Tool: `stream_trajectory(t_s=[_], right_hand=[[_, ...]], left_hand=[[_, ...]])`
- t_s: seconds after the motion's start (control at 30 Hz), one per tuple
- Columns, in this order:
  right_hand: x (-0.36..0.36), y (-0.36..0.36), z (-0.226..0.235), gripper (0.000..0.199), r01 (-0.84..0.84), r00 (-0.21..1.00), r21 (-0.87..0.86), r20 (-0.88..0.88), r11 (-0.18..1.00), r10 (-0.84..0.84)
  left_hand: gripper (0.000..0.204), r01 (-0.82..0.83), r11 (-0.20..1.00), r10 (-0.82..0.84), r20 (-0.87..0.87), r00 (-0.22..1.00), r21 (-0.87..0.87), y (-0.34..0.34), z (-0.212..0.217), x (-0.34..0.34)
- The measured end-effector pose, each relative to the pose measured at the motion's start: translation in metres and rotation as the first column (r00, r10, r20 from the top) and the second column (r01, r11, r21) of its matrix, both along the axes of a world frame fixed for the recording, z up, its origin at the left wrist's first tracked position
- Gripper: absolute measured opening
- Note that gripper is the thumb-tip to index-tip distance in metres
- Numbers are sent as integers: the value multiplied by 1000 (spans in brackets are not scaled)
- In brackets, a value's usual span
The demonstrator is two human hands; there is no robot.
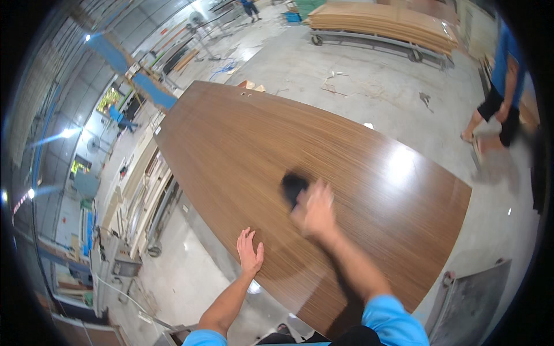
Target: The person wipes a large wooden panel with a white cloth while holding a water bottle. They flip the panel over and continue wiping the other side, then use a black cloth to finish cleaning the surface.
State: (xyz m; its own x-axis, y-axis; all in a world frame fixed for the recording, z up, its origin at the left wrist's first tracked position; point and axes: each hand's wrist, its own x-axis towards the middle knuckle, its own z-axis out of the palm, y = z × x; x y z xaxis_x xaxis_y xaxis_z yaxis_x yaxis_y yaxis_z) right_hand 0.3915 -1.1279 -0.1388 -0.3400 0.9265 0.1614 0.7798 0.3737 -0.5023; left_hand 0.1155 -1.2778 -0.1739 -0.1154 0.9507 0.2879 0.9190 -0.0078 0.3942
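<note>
A long brown wood-grain panel (pixel 277 144) lies flat before me, its surface glossy in places. My left hand (pixel 249 252) rests on its left edge, fingers stretched out and holding nothing. Over the middle of the panel, my right hand (pixel 315 210) is smeared by motion. At its fingertips is a dark, soft-looking black thing (pixel 294 185), like a wad of cloth, against the panel surface. Blur hides its exact kind and how the fingers wrap it.
A wheeled cart (pixel 381 43) bears stacked brown boards beyond the panel. A person in blue (pixel 505 75) stands at the right. Wood strips (pixel 147 190) lie on a rack at the left. A grey metal plate (pixel 473 300) stands near the lower right.
</note>
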Motion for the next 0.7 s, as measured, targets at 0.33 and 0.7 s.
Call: stream_trajectory(t_s=[0.33, 0.7], right_hand=[[282, -95, -50, 55, 683, 461, 395, 419, 615, -782], [-134, -61, -28, 67, -115, 993, 283, 2, 952, 120]], left_hand=[[52, -16, 999, 16, 1, 1000, -34, -3, 3, 0], [49, -160, 973, 107, 286, 952, 169, -23, 15, -33]])
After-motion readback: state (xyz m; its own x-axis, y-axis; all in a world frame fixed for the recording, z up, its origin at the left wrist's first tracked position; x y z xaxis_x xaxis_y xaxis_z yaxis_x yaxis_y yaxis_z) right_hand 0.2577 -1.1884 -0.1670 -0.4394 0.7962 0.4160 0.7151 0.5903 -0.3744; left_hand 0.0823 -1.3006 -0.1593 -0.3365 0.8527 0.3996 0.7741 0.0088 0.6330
